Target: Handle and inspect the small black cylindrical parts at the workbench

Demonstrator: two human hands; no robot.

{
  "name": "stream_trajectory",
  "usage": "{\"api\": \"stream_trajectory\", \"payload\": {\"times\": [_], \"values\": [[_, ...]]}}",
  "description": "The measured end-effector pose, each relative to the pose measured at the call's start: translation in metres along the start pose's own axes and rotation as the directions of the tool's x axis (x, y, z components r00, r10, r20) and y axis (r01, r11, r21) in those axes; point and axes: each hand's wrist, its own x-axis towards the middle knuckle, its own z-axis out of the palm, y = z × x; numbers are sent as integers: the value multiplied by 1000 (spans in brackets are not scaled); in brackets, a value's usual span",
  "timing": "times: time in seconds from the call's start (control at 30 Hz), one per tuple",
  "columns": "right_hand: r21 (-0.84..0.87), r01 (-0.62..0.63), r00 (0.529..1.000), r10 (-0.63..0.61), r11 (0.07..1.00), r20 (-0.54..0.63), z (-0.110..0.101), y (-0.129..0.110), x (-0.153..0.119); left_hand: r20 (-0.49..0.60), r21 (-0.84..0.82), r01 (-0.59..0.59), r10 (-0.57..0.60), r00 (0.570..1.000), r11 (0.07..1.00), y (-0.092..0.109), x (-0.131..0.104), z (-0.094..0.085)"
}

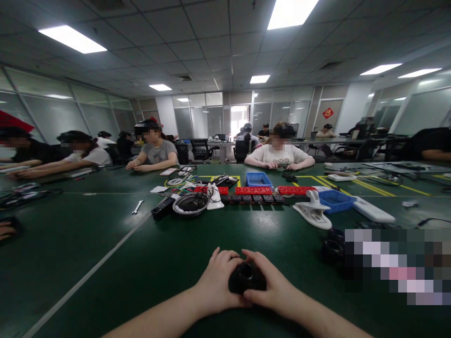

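Hands, left (216,281) and right (269,284), cup a black round part (246,278) low on the green bench (141,263) (fingers wrapped round it); seemingly mid-fitting, steady twisting grip needed next.

Counter (105,244): dark green, crossed by one pale grey line and yellow lines. Round part (246,278) near its front edge: glossy black. Behind it on the counter: red blocks (254,190), two blue trays (259,179), white clamp (312,212), silver bowl (191,204).

green table (105,244), wrench (137,207) (small), bowl (191,204)
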Motion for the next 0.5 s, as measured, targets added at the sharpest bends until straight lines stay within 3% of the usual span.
{"api": "stream_trajectory", "payload": {"times": [0.1, 0.2, 0.37, 0.5], "values": [[14, -133, 984, 133, 991, -114, 10, 2, -1, -120, 31, 73, -69, 990, 997, 5, -3, 6], [-43, -191, 963, 179, 981, -203, 18, 2, 1, -168, 69, 99, -86, 982, 993, 9, -4, 10], [-128, -146, 973, 119, 981, -195, 19, -4, 2, -134, 39, 88, -82, 988, 995, 8, -3, 10], [-131, -16, 996, 4, 991, -90, 8, -7, 2, -53, -27, 18, -20, 998, 999, -1, 0, 6]]}}
